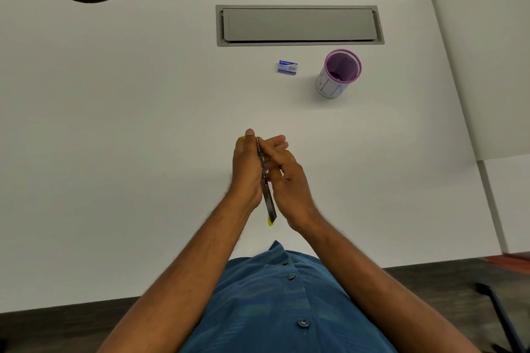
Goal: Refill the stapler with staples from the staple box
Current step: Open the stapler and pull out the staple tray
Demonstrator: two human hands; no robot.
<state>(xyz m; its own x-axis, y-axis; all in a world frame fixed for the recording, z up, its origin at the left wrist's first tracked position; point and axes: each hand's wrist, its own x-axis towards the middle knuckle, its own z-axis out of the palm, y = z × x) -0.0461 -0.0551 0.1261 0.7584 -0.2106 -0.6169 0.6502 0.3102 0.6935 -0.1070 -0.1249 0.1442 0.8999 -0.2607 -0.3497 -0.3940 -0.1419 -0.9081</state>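
Stapler mostly hidden between left hand, right hand

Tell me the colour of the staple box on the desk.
Blue and white; the staple box shows in the head view.

The desk is plain white, with a flat grey hatch set into it. The staple box is blue and white. The cup is purple mesh wrapped in white paper with blue lines. The stapler is silver metal with yellow ends. The shirt is blue with dark buttons.
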